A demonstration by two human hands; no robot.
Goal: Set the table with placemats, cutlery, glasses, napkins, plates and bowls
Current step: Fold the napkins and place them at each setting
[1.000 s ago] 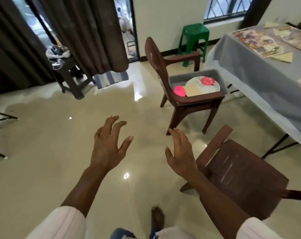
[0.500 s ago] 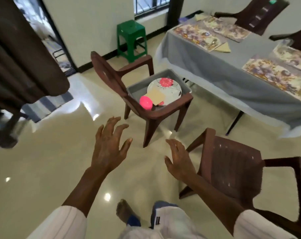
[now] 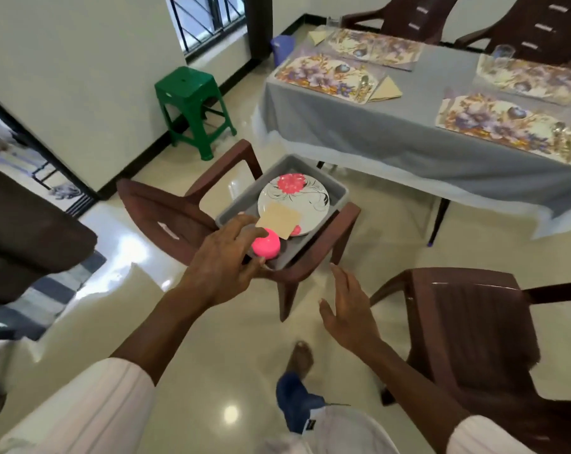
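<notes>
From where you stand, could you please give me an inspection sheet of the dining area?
Surface: table, grey cloth, four floral placemats laid.
Job's things: cutlery and folded napkins at the near mats; glasses by the far mats; grey tub on a brown chair holds a floral plate, beige napkin, pink bowl.
Clutter: purple container on the floor beyond the table.
Grippers: left hand at the pink bowl, grip unclear; right hand open, empty.
Cables: nothing seen.
Surroundings: green stool, other brown chairs, glossy floor.

The left hand [image 3: 225,260] hides part of the pink bowl [image 3: 268,246], a napkin [image 3: 279,219] part of the plate [image 3: 297,196]; the right edge crops the surface [image 3: 376,139].
</notes>
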